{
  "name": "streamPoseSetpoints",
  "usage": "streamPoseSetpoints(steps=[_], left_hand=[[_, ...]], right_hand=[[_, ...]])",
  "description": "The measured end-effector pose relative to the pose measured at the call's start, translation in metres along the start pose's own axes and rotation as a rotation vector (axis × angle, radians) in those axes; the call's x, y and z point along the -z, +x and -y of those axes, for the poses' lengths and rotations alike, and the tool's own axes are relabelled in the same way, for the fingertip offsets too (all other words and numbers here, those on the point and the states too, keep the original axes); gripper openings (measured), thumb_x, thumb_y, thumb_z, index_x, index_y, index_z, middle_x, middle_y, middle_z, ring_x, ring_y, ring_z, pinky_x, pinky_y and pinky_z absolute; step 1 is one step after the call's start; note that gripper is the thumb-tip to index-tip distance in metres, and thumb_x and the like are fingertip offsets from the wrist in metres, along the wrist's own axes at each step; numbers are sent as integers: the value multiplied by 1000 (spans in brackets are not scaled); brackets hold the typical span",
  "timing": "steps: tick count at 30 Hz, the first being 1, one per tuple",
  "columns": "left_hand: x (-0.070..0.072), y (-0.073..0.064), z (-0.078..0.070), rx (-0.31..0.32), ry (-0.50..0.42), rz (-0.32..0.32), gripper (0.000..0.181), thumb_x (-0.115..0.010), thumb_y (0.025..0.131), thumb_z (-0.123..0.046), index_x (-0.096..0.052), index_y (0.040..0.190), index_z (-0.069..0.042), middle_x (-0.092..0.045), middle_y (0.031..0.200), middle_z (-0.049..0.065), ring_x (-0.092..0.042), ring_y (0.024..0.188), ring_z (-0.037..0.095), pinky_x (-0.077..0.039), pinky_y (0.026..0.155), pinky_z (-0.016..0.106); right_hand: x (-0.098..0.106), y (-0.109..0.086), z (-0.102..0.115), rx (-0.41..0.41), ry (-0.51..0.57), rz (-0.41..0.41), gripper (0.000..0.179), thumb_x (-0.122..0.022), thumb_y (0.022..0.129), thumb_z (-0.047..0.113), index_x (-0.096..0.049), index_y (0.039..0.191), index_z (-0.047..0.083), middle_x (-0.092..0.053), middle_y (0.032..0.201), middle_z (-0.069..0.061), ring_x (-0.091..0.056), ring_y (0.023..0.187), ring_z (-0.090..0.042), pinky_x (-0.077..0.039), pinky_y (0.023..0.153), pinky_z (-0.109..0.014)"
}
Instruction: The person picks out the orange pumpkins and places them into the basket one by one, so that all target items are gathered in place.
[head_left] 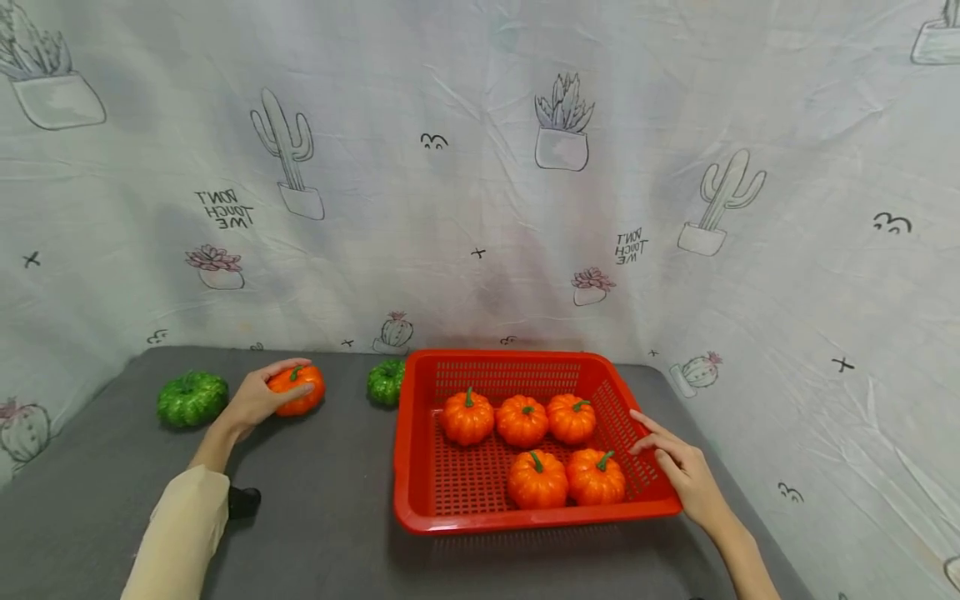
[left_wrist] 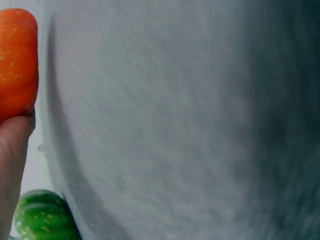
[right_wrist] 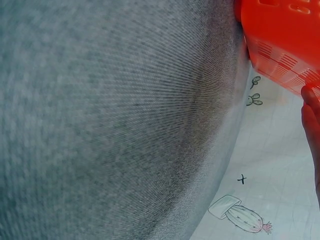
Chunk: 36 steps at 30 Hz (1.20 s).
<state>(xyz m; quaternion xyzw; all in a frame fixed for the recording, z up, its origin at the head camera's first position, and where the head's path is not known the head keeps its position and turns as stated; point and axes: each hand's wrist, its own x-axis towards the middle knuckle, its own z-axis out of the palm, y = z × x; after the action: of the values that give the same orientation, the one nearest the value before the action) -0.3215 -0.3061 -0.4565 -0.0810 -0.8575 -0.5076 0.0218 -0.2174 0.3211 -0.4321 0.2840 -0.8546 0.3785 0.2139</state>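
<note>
My left hand (head_left: 255, 402) holds an orange pumpkin (head_left: 309, 390) at the back left of the table, thumb on its near side. In the left wrist view this pumpkin (left_wrist: 17, 62) appears at the left edge with the thumb under it. A green pumpkin (head_left: 192, 399) sits left of that hand. My right hand (head_left: 688, 475) rests on the right rim of a red plastic basket (head_left: 517, 523), its fingers loosely extended over the edge. Inside the basket stand several orange pumpkins (head_left: 537, 480), in a back row and a front pair.
Another green pumpkin (head_left: 386, 383) stands against the basket's left side, partly hidden by it. A grey cloth (head_left: 322, 517) covers the table. Behind and at the sides hangs a pale curtain (head_left: 480, 192) printed with cacti.
</note>
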Motion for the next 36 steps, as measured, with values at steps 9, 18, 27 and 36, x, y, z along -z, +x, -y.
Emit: streamPoseSetpoints(steps=[9,18,27,36], left_hand=[[-3,3,-25,13,-24,-25,66,-68,89,-41,-46,141,-7,-42,137,26,-52,106,36,-52,74,30],[-5,-6,-43,45,-82,-9,65,-68,90,-37,-44,142,-5,-41,138,27,-53,107,32,-53,75,30],[-9,-15,-67,45,-129,-22,65,-66,91,-36,-42,143,-5,-40,138,25,-54,101,21,-53,75,26],[-22,-24,-89,35,-201,1,59,-70,89,-30,-48,139,-7,-44,135,24,-55,98,18,-53,76,29]], right_hand=[[0,0,2,0,5,-4,28,-43,96,-6,-68,90,6,-53,132,-24,-53,103,-5,-28,52,-23],[0,0,2,4,3,-1,29,-43,96,-6,-68,90,6,-53,132,-24,-50,118,-8,-28,53,-24],[1,1,2,6,1,-6,29,-42,96,-6,-68,90,6,-53,132,-25,-49,122,-7,-31,66,-21],[0,1,2,8,0,-5,28,-43,95,-7,-68,90,5,-53,132,-25,-47,126,-7,-29,74,-22]])
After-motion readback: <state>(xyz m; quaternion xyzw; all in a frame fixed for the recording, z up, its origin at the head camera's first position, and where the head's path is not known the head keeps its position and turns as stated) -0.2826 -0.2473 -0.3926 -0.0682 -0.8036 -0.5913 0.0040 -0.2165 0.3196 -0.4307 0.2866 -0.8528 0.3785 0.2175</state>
